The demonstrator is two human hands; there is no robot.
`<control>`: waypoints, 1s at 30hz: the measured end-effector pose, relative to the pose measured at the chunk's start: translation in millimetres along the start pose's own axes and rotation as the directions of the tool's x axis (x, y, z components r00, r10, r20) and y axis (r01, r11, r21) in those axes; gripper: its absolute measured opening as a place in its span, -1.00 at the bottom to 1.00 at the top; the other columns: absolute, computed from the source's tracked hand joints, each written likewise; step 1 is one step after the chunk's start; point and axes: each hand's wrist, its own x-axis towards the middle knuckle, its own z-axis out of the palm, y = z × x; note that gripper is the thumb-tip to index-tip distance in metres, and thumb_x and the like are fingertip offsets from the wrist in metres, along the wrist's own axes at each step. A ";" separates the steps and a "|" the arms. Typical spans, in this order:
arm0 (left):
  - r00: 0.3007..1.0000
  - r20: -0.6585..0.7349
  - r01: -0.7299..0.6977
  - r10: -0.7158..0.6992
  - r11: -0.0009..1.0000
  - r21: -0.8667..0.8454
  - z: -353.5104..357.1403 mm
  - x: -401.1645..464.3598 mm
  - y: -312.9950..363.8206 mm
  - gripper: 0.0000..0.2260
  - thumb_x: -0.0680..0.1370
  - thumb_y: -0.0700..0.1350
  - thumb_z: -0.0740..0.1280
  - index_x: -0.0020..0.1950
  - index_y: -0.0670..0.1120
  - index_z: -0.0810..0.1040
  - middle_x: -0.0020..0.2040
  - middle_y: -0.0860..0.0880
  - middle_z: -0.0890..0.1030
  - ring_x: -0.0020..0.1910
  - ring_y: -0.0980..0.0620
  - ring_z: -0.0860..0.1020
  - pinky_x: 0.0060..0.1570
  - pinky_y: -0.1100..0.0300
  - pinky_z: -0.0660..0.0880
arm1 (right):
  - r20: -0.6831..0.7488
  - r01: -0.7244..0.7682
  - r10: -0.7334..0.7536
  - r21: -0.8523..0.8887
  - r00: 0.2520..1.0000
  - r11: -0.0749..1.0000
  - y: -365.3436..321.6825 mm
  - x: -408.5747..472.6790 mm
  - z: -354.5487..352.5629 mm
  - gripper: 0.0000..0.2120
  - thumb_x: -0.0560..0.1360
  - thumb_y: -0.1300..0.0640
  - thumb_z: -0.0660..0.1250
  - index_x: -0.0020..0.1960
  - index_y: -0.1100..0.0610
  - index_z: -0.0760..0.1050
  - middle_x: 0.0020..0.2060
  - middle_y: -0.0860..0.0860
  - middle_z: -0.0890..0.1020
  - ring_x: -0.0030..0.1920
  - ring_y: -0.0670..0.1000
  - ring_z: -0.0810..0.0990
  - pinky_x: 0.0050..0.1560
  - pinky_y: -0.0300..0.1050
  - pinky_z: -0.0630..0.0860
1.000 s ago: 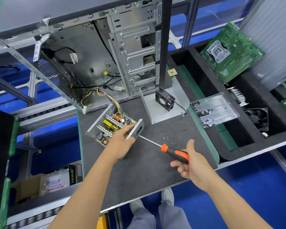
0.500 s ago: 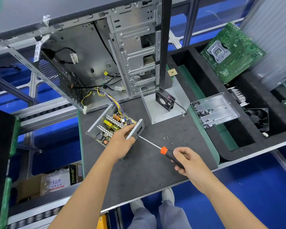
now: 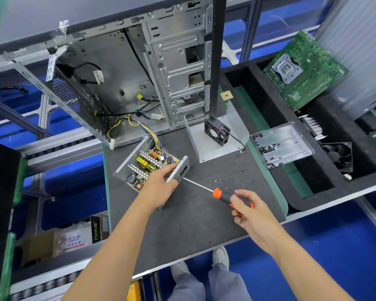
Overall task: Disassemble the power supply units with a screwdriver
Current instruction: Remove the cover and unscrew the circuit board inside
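Supply unit: power supply unit [image 3: 148, 165], cover off and circuit board exposed, lies on the grey work mat [image 3: 193, 224]; my left hand [image 3: 161, 183] grips its near end plate, thumb on the inner face
Screwdriver: orange-and-black screwdriver [image 3: 220, 193] lies almost level, tip against the end plate beside my left fingers [image 3: 172, 167]
Right hand: my right hand [image 3: 251, 210] pinches the handle at the rear; fingers loosely curled round it
Screws: loose screws [image 3: 219, 180] lie on the mat just beyond the shaft
Fan: small black fan [image 3: 217, 131] stands on a bent metal sheet [image 3: 211, 148] behind the unit
Case: open computer case [image 3: 139, 68] rises at the back; its wire bundle [image 3: 137, 127] runs into the unit
Tray: metal tray [image 3: 291, 137] with screws, right of the mat
Motherboard: green motherboard [image 3: 306, 68], far right
Writing: "PRIME" on a box [image 3: 96, 230] below the bench; the bag label beside it is not legible
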 end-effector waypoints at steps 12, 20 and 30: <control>1.000 -0.002 -0.014 0.014 1.000 -0.012 -0.1 -1.2 0.5 -0.51 0.54 -0.28 0.33 0.40 0.11 0.52 0.16 0.21 0.63 0.14 0.13 0.61 -0.04 0.40 0.49 | 0.083 -0.115 0.112 0.031 0.990 0.993 -5.5 -2.2 6.8 -0.61 0.54 -0.22 0.30 0.15 0.07 0.55 -0.05 0.20 0.64 -0.40 0.03 0.51 -0.41 -0.15 0.47; 1.000 -0.004 -0.009 0.009 1.000 -0.015 0.2 0.6 -1.9 -0.50 0.53 -0.29 0.33 0.42 0.11 0.51 0.18 0.15 0.63 0.14 0.07 0.61 0.06 0.23 0.54 | 0.007 0.035 -0.035 -0.123 0.999 0.992 1.9 0.5 -0.3 -0.75 0.50 0.10 0.45 0.17 -0.01 0.55 -0.08 0.05 0.60 -0.30 -0.02 0.51 -0.19 -0.17 0.50; 1.000 -0.008 -0.010 0.010 1.000 -0.012 -0.2 0.6 -1.1 -0.51 0.53 -0.28 0.33 0.38 0.16 0.52 0.14 0.20 0.63 0.08 0.15 0.61 -0.14 0.47 0.49 | 0.034 -0.098 0.103 -0.127 0.994 0.987 -3.6 2.6 -1.9 -0.76 0.61 -0.03 0.28 0.16 0.07 0.59 -0.17 0.16 0.65 -0.44 -0.01 0.37 -0.49 -0.20 0.28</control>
